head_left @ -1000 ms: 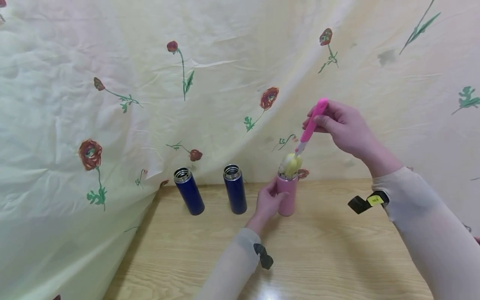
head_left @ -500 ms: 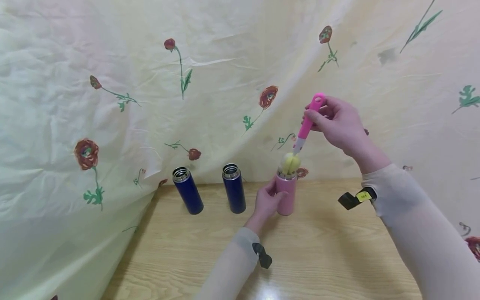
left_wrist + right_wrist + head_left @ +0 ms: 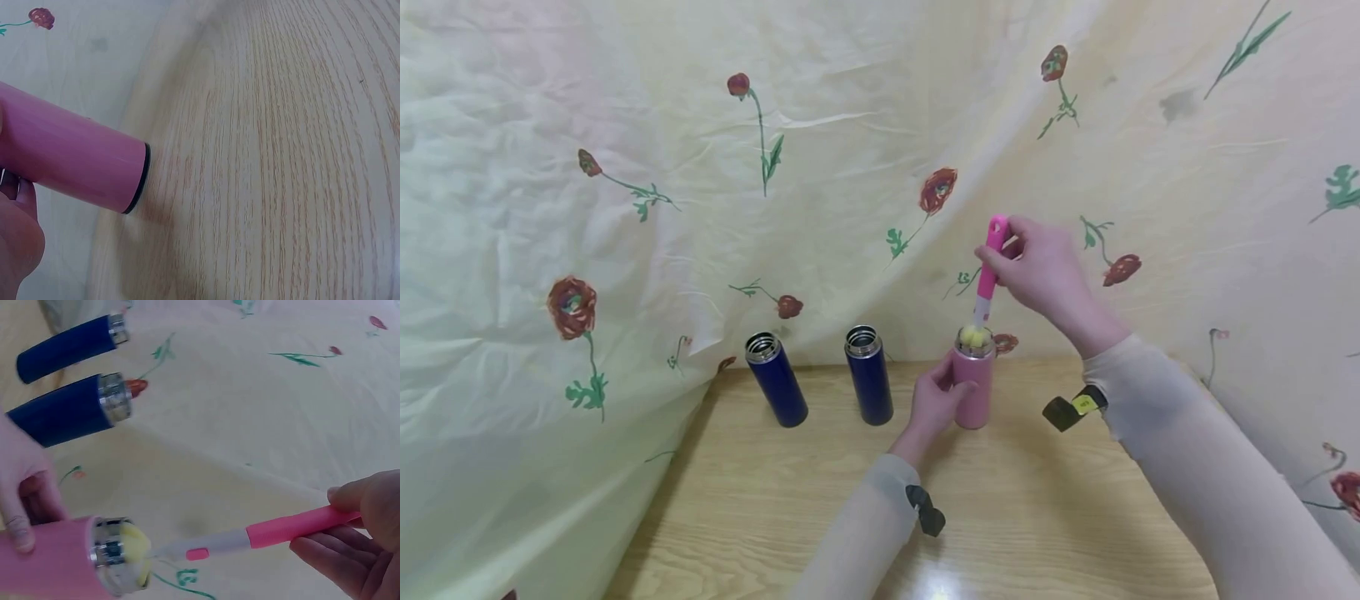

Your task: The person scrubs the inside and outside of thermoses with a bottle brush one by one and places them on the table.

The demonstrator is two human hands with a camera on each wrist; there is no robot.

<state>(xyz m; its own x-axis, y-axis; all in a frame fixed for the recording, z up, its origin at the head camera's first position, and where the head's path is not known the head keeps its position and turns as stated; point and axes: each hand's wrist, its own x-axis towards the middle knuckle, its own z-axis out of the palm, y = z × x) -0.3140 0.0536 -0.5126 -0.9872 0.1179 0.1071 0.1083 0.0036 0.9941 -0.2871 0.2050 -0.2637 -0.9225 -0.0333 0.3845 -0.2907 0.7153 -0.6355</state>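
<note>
A pink vacuum flask (image 3: pixel 974 392) stands upright on the table, lidless, its steel neck (image 3: pixel 111 556) showing. My left hand (image 3: pixel 934 406) grips it around the side from the left. Above it my right hand (image 3: pixel 1037 265) pinches the pink handle (image 3: pixel 990 262) of a bottle brush between thumb and fingers. The brush's yellow sponge head (image 3: pixel 973 337) sits in the flask's mouth, with only its top showing; the rest is hidden inside. In the left wrist view the flask's lower body (image 3: pixel 81 156) ends in a dark base ring close over the wood.
Two dark blue flasks (image 3: pixel 870 383) (image 3: pixel 780 387), both lidless with steel necks, stand to the left. The wooden table (image 3: pixel 760 508) ends at a cream floral cloth (image 3: pixel 850 208) hanging behind and at the left.
My right hand has moved left and down, bringing the brush more upright. The sponge head has sunk from above the flask's rim into its mouth. The left hand and flask stay in place.
</note>
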